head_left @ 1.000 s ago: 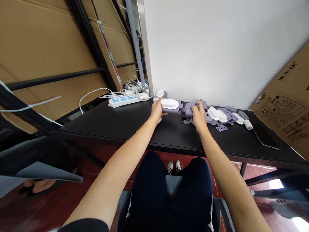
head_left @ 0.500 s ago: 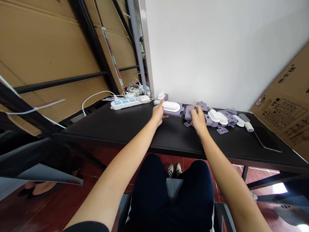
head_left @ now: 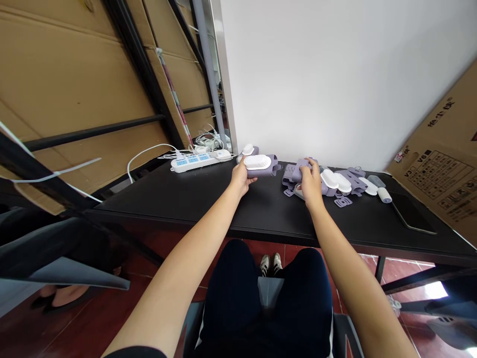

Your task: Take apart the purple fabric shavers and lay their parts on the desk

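My left hand [head_left: 239, 178] grips one end of a purple plastic casing [head_left: 261, 172], tilted just above the black tabletop. A long white oval piece [head_left: 257, 162] with a ribbed end sits on its upper face. Over the pile on the right, my right hand [head_left: 311, 181] has thumb and fingers closed on a purple block-shaped plastic part [head_left: 298, 170]. Its underside is hidden by other purple parts. Beside that hand lie white oval covers [head_left: 330, 179] and a flat purple cut-out piece [head_left: 343, 201]. Behind my left hand stands a smaller purple part with a white cap [head_left: 248, 149].
A white power strip [head_left: 196, 161] with tangled cables lies on the table's left. To the right are a white cylinder [head_left: 384, 195], a dark phone-like slab [head_left: 412, 214] and a large cardboard box [head_left: 443, 164]. A white wall [head_left: 335, 74] rises behind the table.
My left hand has shifted slightly left with the casing, turning it a little. My right hand has moved slightly right, and the purple part in it is now lifted and tilted more.
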`<state>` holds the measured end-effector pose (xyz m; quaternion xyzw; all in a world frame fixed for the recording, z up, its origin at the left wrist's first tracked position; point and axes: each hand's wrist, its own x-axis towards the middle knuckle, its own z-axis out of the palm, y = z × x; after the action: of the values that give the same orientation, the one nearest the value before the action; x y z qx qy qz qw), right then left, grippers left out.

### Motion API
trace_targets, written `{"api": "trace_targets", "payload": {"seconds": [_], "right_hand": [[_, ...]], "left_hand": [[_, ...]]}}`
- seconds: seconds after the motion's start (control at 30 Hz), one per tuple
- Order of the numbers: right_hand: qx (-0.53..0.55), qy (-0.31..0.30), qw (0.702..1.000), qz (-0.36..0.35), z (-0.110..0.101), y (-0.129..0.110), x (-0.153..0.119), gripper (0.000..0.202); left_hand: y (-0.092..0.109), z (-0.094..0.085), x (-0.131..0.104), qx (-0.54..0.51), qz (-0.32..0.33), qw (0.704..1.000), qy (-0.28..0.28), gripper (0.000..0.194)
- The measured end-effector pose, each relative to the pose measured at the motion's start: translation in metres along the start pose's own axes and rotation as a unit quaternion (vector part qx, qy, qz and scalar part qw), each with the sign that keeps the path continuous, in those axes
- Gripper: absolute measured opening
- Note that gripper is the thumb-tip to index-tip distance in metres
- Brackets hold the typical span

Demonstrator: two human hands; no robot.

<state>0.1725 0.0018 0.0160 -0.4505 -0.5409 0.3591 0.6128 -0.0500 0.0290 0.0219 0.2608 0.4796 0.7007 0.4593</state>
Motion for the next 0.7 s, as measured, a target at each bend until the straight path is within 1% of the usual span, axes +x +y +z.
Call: {"api": "trace_targets", "payload": {"seconds": [0.17, 0.33, 0.5, 0.6, 0.7], "right_hand": [[0.060, 0.085, 0.995, -0.002, -0.006, -0.003, 0.004, 0.062], [0.117, 0.143, 0.983, 0.016, -0.015, -0.007, 0.011, 0.056], [0.193, 0.227, 0.954, 0.038, -0.023, -0.012, 0.016, 0.050], [0.240, 0.252, 0.936, 0.052, -0.027, -0.014, 0.018, 0.046], [0.249, 0.258, 0.932, 0.056, -0.030, -0.011, 0.020, 0.042]], "left_hand": [[0.000, 0.000, 0.000, 0.002, 0.002, 1.000, 0.014, 0.031], [0.001, -0.003, 0.003, -0.016, 0.006, 0.999, 0.038, 0.031], [0.002, -0.006, 0.005, -0.041, 0.010, 0.997, 0.061, 0.029], [-0.001, -0.003, 0.002, -0.039, 0.008, 0.999, 0.028, 0.026], [-0.007, 0.008, -0.004, -0.017, -0.011, 1.000, 0.000, 0.023]]}}
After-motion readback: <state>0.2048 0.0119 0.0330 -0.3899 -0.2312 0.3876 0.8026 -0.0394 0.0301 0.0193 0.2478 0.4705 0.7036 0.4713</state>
